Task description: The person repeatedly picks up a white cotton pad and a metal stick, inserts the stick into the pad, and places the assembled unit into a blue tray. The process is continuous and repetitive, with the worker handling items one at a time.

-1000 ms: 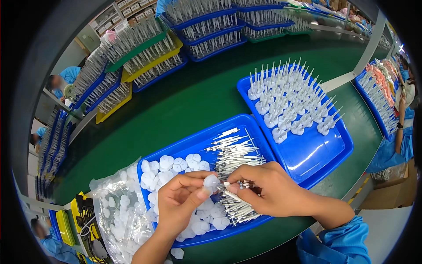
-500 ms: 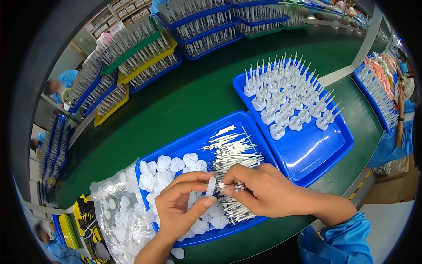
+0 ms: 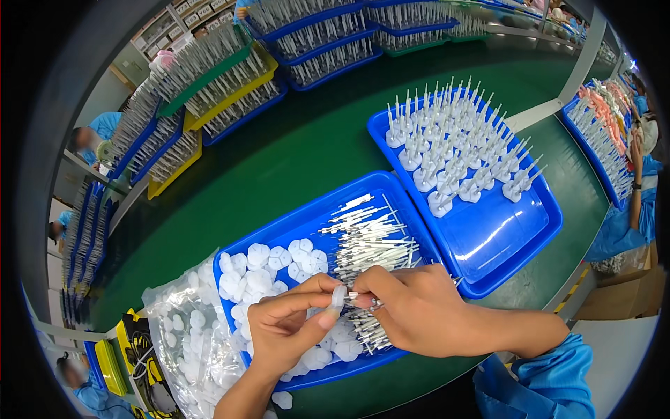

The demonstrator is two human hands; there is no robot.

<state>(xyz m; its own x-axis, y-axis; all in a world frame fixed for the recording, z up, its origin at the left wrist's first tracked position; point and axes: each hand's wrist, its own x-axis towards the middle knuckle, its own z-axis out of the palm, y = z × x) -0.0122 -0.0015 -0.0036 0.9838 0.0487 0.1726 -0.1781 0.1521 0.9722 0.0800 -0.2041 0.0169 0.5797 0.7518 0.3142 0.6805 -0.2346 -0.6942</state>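
My left hand [image 3: 283,325] pinches a white plastic disc [image 3: 338,296] on edge between thumb and fingers. Facing it, my right hand [image 3: 436,314] closes on thin white-and-metal rods [image 3: 353,296], and one rod's tip meets the disc; how far it goes in is hidden by my fingers. Both hands are over a blue tray [image 3: 279,232], which holds a heap of similar white discs [image 3: 257,281] on the left and a pile of thin rods [image 3: 373,248] on the right. Behind it to the right, a second blue tray [image 3: 499,244] carries rows of discs with upright rods [image 3: 453,157].
A clear plastic bag of discs [image 3: 195,339] lies left of the near tray. A loose disc [image 3: 282,400] rests at the front. Stacked rod-filled trays [image 3: 227,77] line the far side. Yellow-and-black gear with cables [image 3: 143,356] sits lower left. A co-worker's arm [image 3: 636,188] shows at right.
My right hand has shifted slightly left, bringing the rod tip up to the disc. The disc in my left hand has tilted a little.
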